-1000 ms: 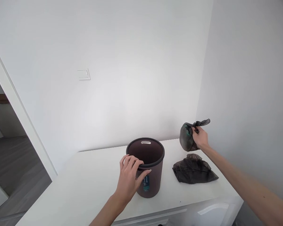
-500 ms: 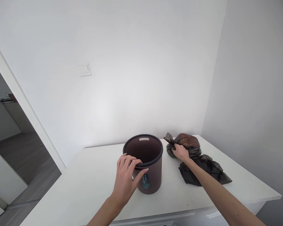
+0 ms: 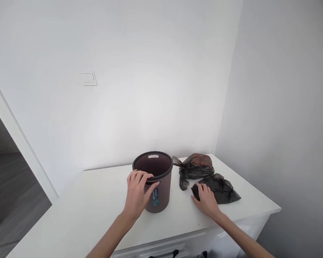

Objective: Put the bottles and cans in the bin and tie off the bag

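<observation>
Brown bin [image 3: 163, 195] sits btwn front & back edges of tabletop [image 3: 102, 200]; my curled L hand [image 3: 136, 193] clamps its rim [image 3: 165, 175]: brace it. R hand [image 3: 206, 201], loosely bent, touches flat black bag [image 3: 224, 192] twd right edge; hold unclear, pinch firmly.

Floor of bin [image 3: 163, 191] hidden; print on label [image 3: 155, 197] too small to read; 2 forearms [image 3: 112, 229] cut by bottom edge.

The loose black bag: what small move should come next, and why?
Probably close the right hand on the loose black bag and lift it: the hand touches its left end, while the left hand holds the bin, whose inner wall shows bare.
</observation>
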A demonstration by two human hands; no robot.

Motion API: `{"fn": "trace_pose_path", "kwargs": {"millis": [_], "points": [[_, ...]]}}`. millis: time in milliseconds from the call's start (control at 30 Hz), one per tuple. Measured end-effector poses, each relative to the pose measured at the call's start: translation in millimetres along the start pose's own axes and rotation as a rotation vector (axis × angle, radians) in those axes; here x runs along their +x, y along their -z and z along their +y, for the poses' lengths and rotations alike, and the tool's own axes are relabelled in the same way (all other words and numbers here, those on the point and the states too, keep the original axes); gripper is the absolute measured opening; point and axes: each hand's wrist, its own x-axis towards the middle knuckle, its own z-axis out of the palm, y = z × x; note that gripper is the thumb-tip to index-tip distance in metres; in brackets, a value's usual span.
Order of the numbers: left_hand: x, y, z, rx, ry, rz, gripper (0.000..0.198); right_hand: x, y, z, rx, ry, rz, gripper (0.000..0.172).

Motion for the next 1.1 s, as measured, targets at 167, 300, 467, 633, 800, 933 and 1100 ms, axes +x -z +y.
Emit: {"fn": "trace_pose_path", "kwargs": {"millis": [167, 300, 467, 633, 800, 933, 1100], "points": [[-13, 2.6, 15, 0.052, -0.015, 0.041, 0.037, -50, -1, 23, -0.026, 0.037, 0.054, 0.03], [-49, 10.4, 33, 0.003, -0.082, 0.032, 0.036, -61, 22, 27, 0.138, 0.057, 0.004, 0.033], [-105, 12.6, 39, -0.192, -0.073, -0.357, 0.017, -72, 40, 19, 0.579, -0.033, -0.03, 0.034], [-148, 8.1, 26, -0.452, 0.201, -0.58, 0.023, -89, 60, -4, 0.9, -0.148, -0.082, 0.049], [-165, 3.4, 36, -0.533, 0.483, -0.433, 0.033, -127, 102, -43, 1.215, -0.141, -0.244, 0.051], [-154, 9.6, 68, -0.602, 0.47, -0.409, 0.063, -151, 135, -69, 1.494, -0.247, -0.348, 0.044], [-120, 32.9, 106, -0.736, 0.568, -0.581, 0.037, -138, 165, -75, 1.653, -0.456, -0.176, 0.056]]}}
